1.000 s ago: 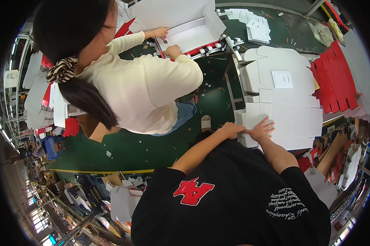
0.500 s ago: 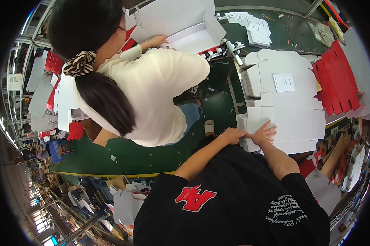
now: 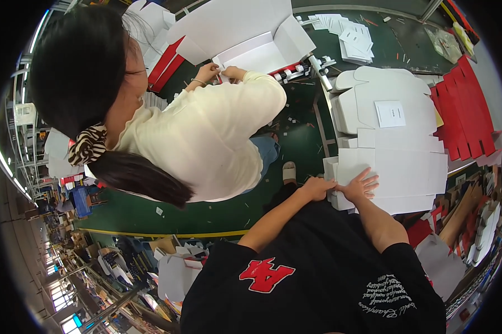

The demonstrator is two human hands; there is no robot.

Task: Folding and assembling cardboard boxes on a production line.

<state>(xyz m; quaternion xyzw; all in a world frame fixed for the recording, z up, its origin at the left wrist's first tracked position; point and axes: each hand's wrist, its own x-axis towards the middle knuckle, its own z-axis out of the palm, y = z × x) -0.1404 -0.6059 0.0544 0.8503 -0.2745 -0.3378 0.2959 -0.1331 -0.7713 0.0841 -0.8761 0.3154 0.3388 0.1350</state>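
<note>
On a stack of flat white cardboard box blanks (image 3: 407, 161), my right hand (image 3: 361, 186) lies flat, its fingers spread and its thumb toward my left hand. My left hand (image 3: 317, 189) is closed at the stack's near left corner, its fingertips beside the folded side flaps (image 3: 330, 170). What those fingers pinch, if anything, is hidden. A small white printed card (image 3: 390, 113) rests on the top blank.
To my left, a co-worker in a cream top (image 3: 189, 133) handles an open white box (image 3: 256, 50). Red cardboard pieces (image 3: 463, 108) lie right of the stack. White leaflets (image 3: 354, 39) are on the green table behind. Scraps litter the green floor (image 3: 178, 209).
The co-worker has leaned left, and both their hands now show at the open box. My hands stay in place on the stack; the whole view has shifted slightly.
</note>
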